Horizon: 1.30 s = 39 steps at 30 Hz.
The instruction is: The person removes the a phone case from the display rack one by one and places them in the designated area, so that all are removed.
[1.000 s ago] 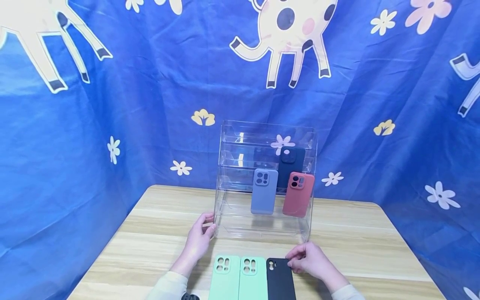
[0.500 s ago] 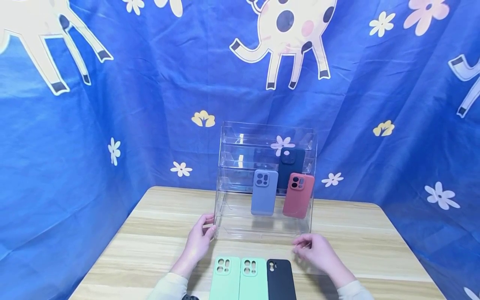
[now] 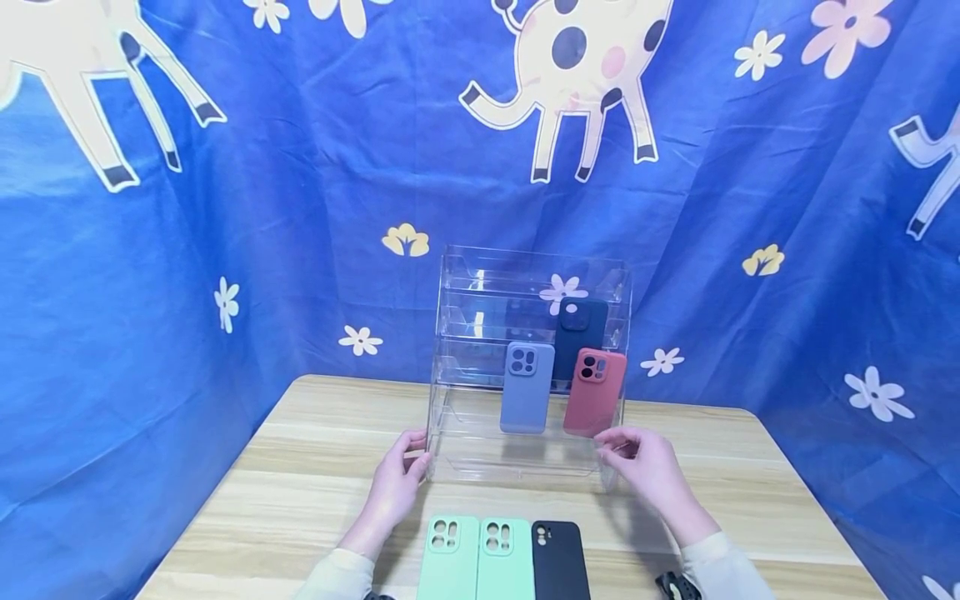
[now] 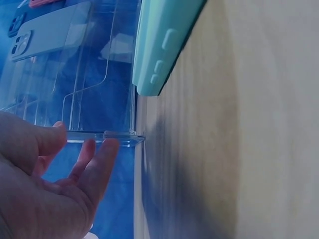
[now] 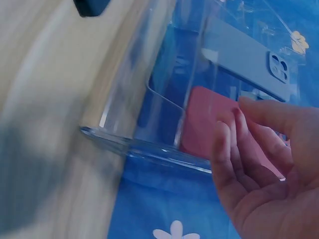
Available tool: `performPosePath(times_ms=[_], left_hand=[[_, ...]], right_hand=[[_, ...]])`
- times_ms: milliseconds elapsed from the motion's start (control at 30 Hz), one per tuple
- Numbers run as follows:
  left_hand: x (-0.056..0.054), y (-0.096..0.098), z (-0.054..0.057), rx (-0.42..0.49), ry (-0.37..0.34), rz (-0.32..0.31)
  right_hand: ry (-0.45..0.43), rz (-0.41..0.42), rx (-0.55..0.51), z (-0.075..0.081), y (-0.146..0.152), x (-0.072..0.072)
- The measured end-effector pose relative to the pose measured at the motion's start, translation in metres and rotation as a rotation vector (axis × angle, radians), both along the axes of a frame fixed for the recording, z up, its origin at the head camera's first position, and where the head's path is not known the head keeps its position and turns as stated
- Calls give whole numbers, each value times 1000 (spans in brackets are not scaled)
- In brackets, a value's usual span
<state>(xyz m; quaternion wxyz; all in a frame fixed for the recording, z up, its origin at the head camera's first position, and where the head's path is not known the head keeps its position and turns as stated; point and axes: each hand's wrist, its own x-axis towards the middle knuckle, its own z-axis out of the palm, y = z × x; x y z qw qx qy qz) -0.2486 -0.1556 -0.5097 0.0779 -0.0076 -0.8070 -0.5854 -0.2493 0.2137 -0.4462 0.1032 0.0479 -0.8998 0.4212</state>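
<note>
A clear tiered acrylic display rack stands on the table. My left hand holds its left side panel, thumb and fingertips at the edge in the left wrist view. My right hand is at the rack's lower right corner, fingers loosely bent, nothing between them. In the right wrist view its fingertips overlap the red phone case. That red case leans in the rack beside a light blue phone case, with a dark blue phone case on a tier behind.
In front of the rack, two mint green phone cases and a black phone case lie side by side on the wooden table. A blue patterned cloth hangs behind and at both sides.
My right hand has moved from the black phone case up to the rack's lower right corner by the red case. The left hand has stayed at the rack's left side.
</note>
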Motion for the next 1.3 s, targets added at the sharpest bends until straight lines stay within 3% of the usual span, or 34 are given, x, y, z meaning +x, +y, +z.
performPosePath(times_ms=[467,900,1300], left_hand=[[2,1,1,-3,-8,-2],[1,3,0,-8,7,1],[1,2,-1,1,-9,-5]], right_hand=[[209,-27,8,31,14,-26],[342,-153,22,59,18,-39],[353,-152,6,66,22,-54]])
